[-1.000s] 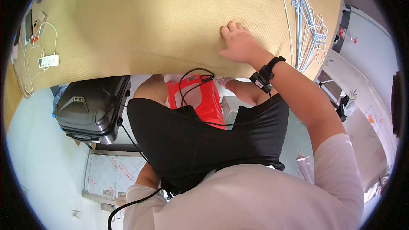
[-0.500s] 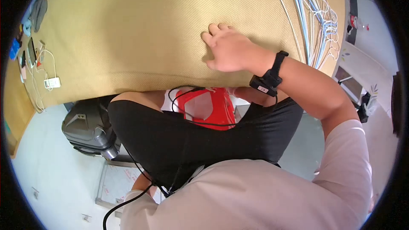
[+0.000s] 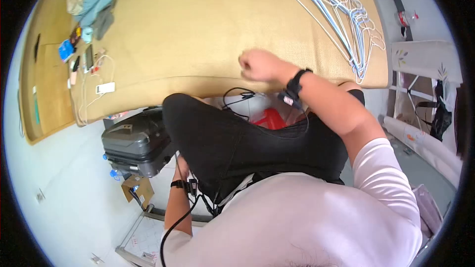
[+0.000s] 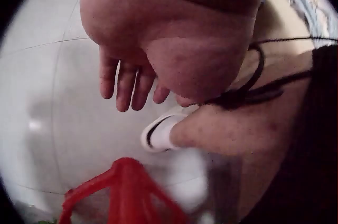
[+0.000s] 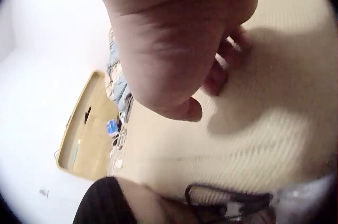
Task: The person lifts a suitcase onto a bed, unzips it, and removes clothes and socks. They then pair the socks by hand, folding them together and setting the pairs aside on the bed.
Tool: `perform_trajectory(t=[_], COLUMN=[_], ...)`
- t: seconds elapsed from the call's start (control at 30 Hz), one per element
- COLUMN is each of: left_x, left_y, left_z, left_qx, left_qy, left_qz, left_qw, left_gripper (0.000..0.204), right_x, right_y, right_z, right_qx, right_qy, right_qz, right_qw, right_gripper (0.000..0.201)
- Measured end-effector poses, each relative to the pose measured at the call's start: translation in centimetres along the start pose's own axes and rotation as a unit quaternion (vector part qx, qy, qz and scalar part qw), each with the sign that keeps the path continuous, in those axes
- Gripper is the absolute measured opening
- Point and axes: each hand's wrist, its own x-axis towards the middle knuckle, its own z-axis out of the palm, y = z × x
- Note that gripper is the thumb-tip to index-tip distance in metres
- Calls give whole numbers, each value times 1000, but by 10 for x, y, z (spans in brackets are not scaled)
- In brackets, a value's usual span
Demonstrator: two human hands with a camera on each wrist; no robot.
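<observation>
Right hand point(image 3: 257, 65) is curled into a loose fist with knuckles resting on the woven bed mat point(image 3: 208, 24), near its front edge, holding nothing. The left hand point(image 4: 129, 79) hangs down by the leg over the floor, fingers straight and relaxed, empty. That mat looks light but stiffish, a bit slick, so I'd guess it's best pinched at the near edge, not the middle. Its long axis runs left to right across the bed. Wire hangers point(image 3: 341, 20) lie piled at the far right, well apart from the fist.

Bright daylight, fisheye edges dark and warped, both wrist views blurred
</observation>
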Motion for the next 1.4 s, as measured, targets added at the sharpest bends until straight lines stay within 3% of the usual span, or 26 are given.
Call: perform_trajectory(t=[0.1,0.13,0.27,0.3,0.33,0.37,0.43,0.5,0.57,0.6,0.67,0.7,0.8,0.87,0.9,0.97,1.03,1.07,1.13,1.2,1.23,1.3,1.4], left_x=[-21,-30,-62,-68,-75,-81,-82,-89,-74,-60,-36,-79,-14,27,-7,17,-22,-32,-31,-35,-30,-31,-54], left_y=[25,37,71,78,82,84,77,81,83,86,92,134,118,101,112,106,127,132,128,123,114,110,93], left_z=[-22,-22,-28,-30,-33,-40,-70,-106,-146,-176,-217,-173,-214,-238,-212,-234,-203,-200,-200,-205,-210,-207,-198], left_qx=[63,-16,2,29,57,85,43,136,78,70,99,-22,45,161,219,148,-109,-111,-109,-96,-95,-298,-289], left_qy=[78,52,109,141,179,219,298,546,637,634,498,456,438,467,499,476,438,426,434,411,410,352,365], left_qz=[40,62,170,191,219,245,290,283,317,318,153,100,104,155,181,156,140,124,137,135,131,232,290], left_qw=[994,997,979,971,957,941,908,777,699,701,848,884,892,856,819,853,881,889,884,896,898,856,836], left_gripper=[29,33,29,28,26,25,27,34,42,42,52,65,66,62,57,51,40,28,29,23,23,15,13], right_x=[-30,-35,-48,-60,-70,-77,-90,-107,-127,-135,-155,-165,-193,-204,-210,-212,-198,-186,-154,-123,-113,-103,-121], right_y=[-32,-38,-25,-37,-52,-41,-41,-44,-37,-37,-36,-46,-75,-79,-85,-96,-109,-116,-149,-189,-203,-222,-204], right_z=[37,42,63,47,32,35,18,-6,-25,-32,-47,-58,-83,-82,-82,-75,-58,-46,-23,-7,-4,-6,-31], right_qx=[83,78,108,69,34,22,81,79,57,49,93,84,64,110,161,174,172,186,131,112,113,54,63], right_qy=[-16,-13,-242,-261,-244,-174,-110,-104,-81,-78,-18,-8,27,63,87,73,22,-20,-65,-76,-79,-125,-80], right_qz=[-42,-58,-30,-20,2,-3,28,47,79,81,114,117,111,97,82,61,44,40,-12,-98,-95,-118,-111], right_qw=[996,995,964,963,969,984,990,990,992,992,989,990,991,987,980,980,984,981,989,986,986,984,989], right_gripper=[20,20,35,37,38,37,37,35,33,33,31,31,28,29,31,30,31,31,31,29,29,28,29])
